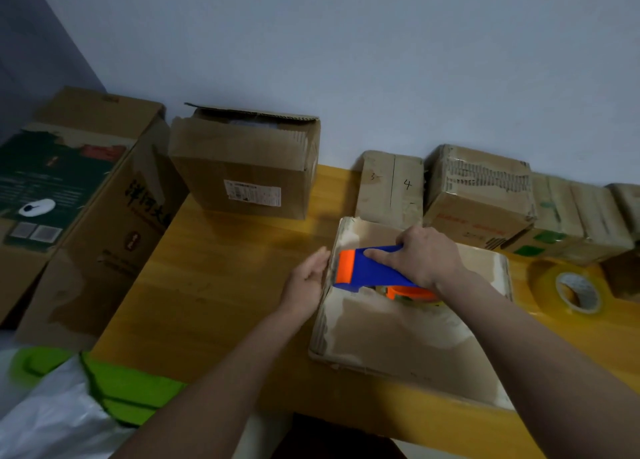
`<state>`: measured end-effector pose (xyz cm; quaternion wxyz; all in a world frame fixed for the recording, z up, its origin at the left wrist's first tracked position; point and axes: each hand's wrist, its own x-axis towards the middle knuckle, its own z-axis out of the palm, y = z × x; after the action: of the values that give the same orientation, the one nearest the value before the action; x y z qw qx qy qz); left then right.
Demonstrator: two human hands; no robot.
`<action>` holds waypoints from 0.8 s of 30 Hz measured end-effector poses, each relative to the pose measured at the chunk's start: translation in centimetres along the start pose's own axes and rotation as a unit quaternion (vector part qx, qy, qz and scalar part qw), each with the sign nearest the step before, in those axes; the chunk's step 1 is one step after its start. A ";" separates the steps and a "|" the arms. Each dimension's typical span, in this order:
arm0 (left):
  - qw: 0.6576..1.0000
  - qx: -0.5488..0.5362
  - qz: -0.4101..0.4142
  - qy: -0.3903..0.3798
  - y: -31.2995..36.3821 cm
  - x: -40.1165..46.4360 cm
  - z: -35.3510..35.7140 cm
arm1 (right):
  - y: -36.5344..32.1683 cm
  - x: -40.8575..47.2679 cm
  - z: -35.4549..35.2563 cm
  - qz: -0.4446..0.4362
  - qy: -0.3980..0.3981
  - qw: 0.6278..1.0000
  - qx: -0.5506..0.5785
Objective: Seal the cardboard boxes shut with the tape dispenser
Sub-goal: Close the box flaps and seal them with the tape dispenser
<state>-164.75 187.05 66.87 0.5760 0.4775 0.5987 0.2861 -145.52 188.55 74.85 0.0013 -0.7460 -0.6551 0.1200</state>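
A flat brown cardboard box [408,323] lies on the yellow wooden counter [214,285], near the right of its middle. On the far part of the box top sits a blue tape dispenser with an orange front end [367,270], pointing left toward the box's left edge. The right hand [420,256] grips the dispenser from above, its fingers curled over the blue body and the forefinger stretched along it. The left hand [308,276] rests against the box's left edge with fingers straight and relaxed, holding nothing. A roll of clear yellowish tape [571,287] lies on the counter just right of the box. Along the far wall stands a taller brown box with loose flaps [246,167] and a row of smaller taped boxes [478,195].
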 end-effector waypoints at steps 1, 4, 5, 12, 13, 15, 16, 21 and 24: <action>0.999 -0.005 0.005 -0.039 -0.2 -0.8 -0.1 | 0.0 0.0 -0.1 0.000 -0.003 1.000 0.004; 0.992 0.040 -0.021 -0.120 -1.0 -2.2 -0.1 | 0.1 -0.1 -0.3 0.000 -0.011 1.000 0.016; 0.992 0.040 -0.023 -0.121 -1.1 -2.4 -0.1 | 0.2 -0.1 -0.4 -0.001 -0.012 1.000 0.020; 1.000 -0.016 -0.010 0.007 -1.5 -2.4 1.8 | 0.7 -0.4 -0.6 -0.013 -0.015 0.999 0.039; 0.999 -0.033 -0.018 0.017 -1.6 -2.4 2.0 | 0.8 -0.5 -0.6 -0.017 -0.016 0.999 0.038; 0.998 -0.058 -0.032 0.023 -1.7 -2.3 1.9 | 0.9 -0.7 -0.6 -0.029 -0.022 0.999 0.038; 0.997 -0.066 -0.036 0.023 -1.7 -2.3 1.8 | 1.0 -0.8 -0.7 -0.032 -0.029 0.998 0.041; 0.996 -0.079 -0.035 0.039 -1.5 -2.4 1.9 | 4.4 -1.7 -2.1 0.002 -0.058 0.997 0.044; 0.995 -0.088 -0.015 0.045 -1.4 -2.4 2.1 | 7.4 -2.5 -2.6 0.027 -0.073 0.997 0.031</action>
<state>-163.30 183.91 66.30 0.5925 0.4029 0.6035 0.3500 -138.12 185.46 76.69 -0.0266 -0.7522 -0.6292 0.1938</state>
